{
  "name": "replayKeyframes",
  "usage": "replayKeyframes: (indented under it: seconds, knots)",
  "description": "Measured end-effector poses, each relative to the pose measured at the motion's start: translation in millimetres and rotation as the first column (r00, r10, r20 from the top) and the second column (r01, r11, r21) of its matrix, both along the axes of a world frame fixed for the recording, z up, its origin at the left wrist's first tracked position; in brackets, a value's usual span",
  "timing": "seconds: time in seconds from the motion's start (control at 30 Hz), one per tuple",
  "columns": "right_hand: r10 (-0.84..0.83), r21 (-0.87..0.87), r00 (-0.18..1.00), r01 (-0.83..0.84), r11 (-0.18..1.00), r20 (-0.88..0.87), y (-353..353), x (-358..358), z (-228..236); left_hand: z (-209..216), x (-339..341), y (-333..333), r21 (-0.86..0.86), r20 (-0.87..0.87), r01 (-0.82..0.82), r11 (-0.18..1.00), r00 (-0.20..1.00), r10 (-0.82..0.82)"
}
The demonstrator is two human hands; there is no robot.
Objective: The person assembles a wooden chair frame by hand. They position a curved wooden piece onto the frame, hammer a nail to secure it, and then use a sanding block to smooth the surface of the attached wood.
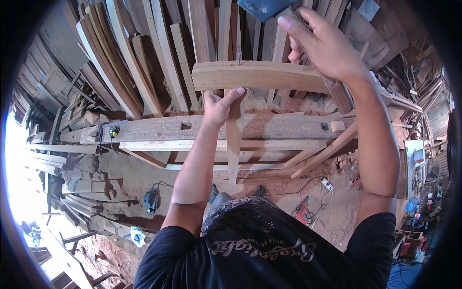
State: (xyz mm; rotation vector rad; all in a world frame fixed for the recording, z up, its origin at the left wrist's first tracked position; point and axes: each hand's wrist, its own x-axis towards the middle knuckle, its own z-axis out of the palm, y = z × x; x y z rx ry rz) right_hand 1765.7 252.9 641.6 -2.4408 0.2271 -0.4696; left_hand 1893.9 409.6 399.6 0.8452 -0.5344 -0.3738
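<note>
My right hand (327, 45) is raised at the upper right, closed around the wooden handle (339, 94) of a tool. Its broad dark blue head (264, 7) is partly cut off by the top edge, so its exact kind is unclear. A slightly curved wooden beam (255, 76) lies crosswise below it. From the beam's upper side a metal nail (239, 58) sticks up. My left hand (220, 107) is closed, thumb forward, on a tapered wooden piece (234, 139) where it meets the beam's underside; some of its fingers are hidden.
A thick timber (269, 126) with mortise holes runs across, above a pale wooden frame (192, 145). Long boards (154, 53) lean at the back. A tape measure (114, 131) rests at left. On the floor are a blue-green power tool (151, 200), a red tool (302, 211) and a power strip (327, 184).
</note>
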Motion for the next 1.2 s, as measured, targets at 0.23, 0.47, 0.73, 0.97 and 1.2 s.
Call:
replayKeyframes:
  seconds: [0.23, 0.47, 0.73, 0.97, 1.2]
  knots:
    - [-0.090, -0.631, 0.975, -0.061, 0.773, -0.204, 4.5, 33.0, -24.6, -4.6, 6.2, -1.7, 0.060, 0.024, 0.005, 0.998, 1.000, -0.007]
    - [-0.289, -0.222, 0.954, 0.265, 0.938, -0.082, 9.0, 24.3, 53.1, -2.4, 3.7, 0.8, 0.051, -0.059, 0.043, 0.998, 0.997, -0.040]
    - [-0.083, -0.612, 0.980, 0.178, 0.771, 0.181, 45.8, 29.5, 23.8, -20.7, 11.5, -5.7, 0.149, -0.027, -0.016, 0.989, 0.999, 0.020]
    - [-0.224, -0.022, 0.957, 0.224, 0.974, -0.186, 37.3, 11.9, 49.5, -12.2, 7.4, -4.0, 0.092, -0.052, 0.030, 0.995, 0.998, -0.025]
    - [-0.457, 0.120, 0.857, 0.441, 0.889, 0.239, 40.3, 11.2, 115.0, -13.0, 7.5, -3.1, 0.075, -0.013, 0.006, 0.997, 1.000, -0.005]
